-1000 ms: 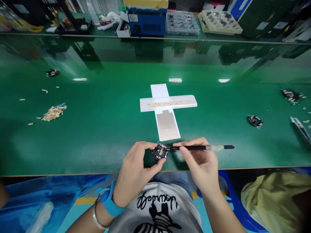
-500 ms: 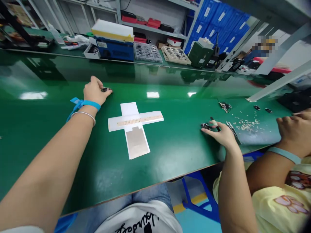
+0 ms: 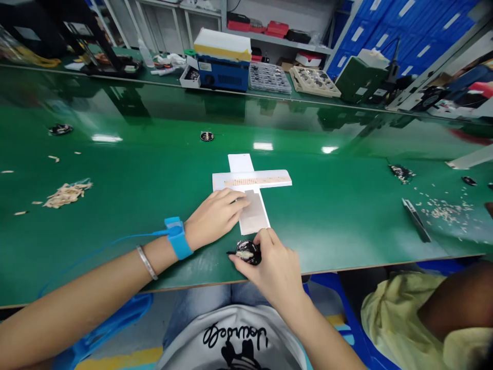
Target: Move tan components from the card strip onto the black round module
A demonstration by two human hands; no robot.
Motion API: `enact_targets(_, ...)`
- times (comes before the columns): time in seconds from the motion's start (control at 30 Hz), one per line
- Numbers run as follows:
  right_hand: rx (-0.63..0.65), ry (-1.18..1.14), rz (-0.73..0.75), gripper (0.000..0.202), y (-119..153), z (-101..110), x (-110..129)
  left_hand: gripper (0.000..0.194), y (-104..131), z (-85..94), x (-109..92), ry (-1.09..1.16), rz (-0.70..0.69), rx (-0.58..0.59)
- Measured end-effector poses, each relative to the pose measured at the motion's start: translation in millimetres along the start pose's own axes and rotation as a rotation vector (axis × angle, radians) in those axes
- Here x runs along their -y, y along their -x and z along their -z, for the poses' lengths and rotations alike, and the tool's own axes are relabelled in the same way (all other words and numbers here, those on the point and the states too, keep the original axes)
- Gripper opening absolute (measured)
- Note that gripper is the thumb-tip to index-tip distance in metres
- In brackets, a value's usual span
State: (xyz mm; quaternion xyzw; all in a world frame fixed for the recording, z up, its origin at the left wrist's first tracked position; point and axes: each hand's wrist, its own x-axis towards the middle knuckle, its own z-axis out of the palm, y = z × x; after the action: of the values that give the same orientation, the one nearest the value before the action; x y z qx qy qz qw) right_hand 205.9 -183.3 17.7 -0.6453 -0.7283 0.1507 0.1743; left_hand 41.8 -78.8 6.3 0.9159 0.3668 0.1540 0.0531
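Note:
My left hand [image 3: 217, 216], a blue strap at its wrist, lies palm down with its fingertips on the left edge of a grey-beige sheet [image 3: 253, 213]. Its fingers are spread a little. Across the white paper [image 3: 241, 162] above runs a whitish strip [image 3: 275, 178] with a row of small orange marks. Near the table's front edge, my right hand [image 3: 275, 257] grips a round black part [image 3: 248, 252] between thumb and fingers; a dark thin tip sticks out at its left. Another round black part [image 3: 207, 136] rests on the table behind the paper.
A pile of small beige pieces [image 3: 67, 194] lies at left, a black part [image 3: 60, 129] behind it. Tweezers [image 3: 416, 220] and scattered bits [image 3: 447, 210] are at right. A blue box [image 3: 223, 74] and trays [image 3: 269, 78] stand on the back shelf. A person sits at right.
My left hand has let go of a black part at the back and come down to the paper. My right hand has brought its black part from the right to the front edge. The view has shifted left.

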Motion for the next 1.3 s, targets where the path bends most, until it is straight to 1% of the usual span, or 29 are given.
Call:
enact_targets(0.03,0.018,0.030,-0.004,0.046,1.5,-0.2,3.0,0.035,0.5,-2.2,-0.9,-0.012,-0.003,0.013)
enact_targets(0.07,0.053,0.020,0.017,0.051,1.3,4.7,2.3,0.037,-0.7,-3.7,-0.6,-0.025,-0.008,0.024)
enact_targets(0.1,0.099,-0.027,0.058,0.052,-1.2,13.8,-1.2,0.038,-3.0,-4.6,0.1,-0.036,-0.012,0.030)
enact_targets(0.13,0.137,-0.096,0.108,0.048,-6.4,25.7,-6.5,0.038,-5.8,-5.0,0.7,-0.046,-0.016,0.036)
enact_targets(0.17,0.163,-0.181,0.165,0.038,-14.8,38.3,-13.0,0.037,-8.6,-5.2,1.1,-0.052,-0.018,0.041)
enact_targets(0.2,0.156,-0.271,0.215,0.027,-26.4,49.6,-20.1,0.036,-11.0,-5.1,1.1,-0.055,-0.016,0.044)
enact_targets(0.23,0.103,-0.350,0.252,0.030,-41.0,57.9,-27.5,0.035,-12.9,-5.0,0.7,-0.055,-0.011,0.048)
enact_targets(0.27,0.023,-0.425,0.292,0.037,-57.7,62.0,-35.0,0.034,-14.2,-4.8,-0.1,-0.053,-0.003,0.051)
enact_targets(0.3,-0.047,-0.508,0.310,0.041,-75.6,61.5,-42.3,0.034,-15.0,-4.7,-1.2,-0.051,0.006,0.053)
enact_targets(0.33,-0.088,-0.605,0.311,0.044,-93.4,56.8,-49.3,0.033,-15.4,-4.7,-2.3,-0.051,0.015,0.053)
enact_targets(0.4,-0.058,-0.820,0.232,0.050,-123.8,39.1,-61.6,0.033,-15.5,-5.1,-4.3,-0.054,0.029,0.053)
enact_targets(0.43,-0.028,-0.877,0.200,0.052,-134.9,28.8,-66.7,0.034,-15.4,-5.4,-5.0,-0.058,0.032,0.054)
enact_targets(0.5,0.012,-0.943,0.145,0.051,-147.4,11.3,-74.3,0.037,-15.3,-6.3,-5.9,-0.073,0.030,0.057)
enact_targets(0.57,0.011,-0.968,0.118,0.049,-149.9,1.6,-78.6,0.038,-15.3,-7.1,-5.9,-0.089,0.024,0.058)
enact_targets(0.63,0.000,-0.998,0.096,0.047,-147.9,-1.3,-80.4,0.038,-15.5,-7.8,-5.5,-0.096,0.024,0.056)
enact_targets(0.93,-0.002,-1.073,0.031,0.044,-147.8,-2.1,-79.7,0.039,-15.3,-6.7,-7.6,-0.096,0.028,0.053)
enact_targets(1.07,0.007,-1.108,0.011,0.044,-147.6,-1.6,-80.1,0.038,-17.2,-7.8,-4.4,-0.089,0.036,0.060)
enact_targets(1.17,-0.014,-1.145,-0.008,0.045,-148.3,1.3,-81.7,0.037,-16.2,-3.3,-2.4,-0.057,0.034,0.053)
enact_targets(1.23,-0.040,-1.170,-0.022,0.045,-147.0,7.0,-81.9,0.035,-10.2,4.9,-9.0,-0.020,0.072,0.012)
enact_targets(1.3,-0.072,-1.195,-0.030,0.043,-141.7,16.5,-80.1,0.029,1.0,14.3,-25.3,0.003,0.151,-0.032)
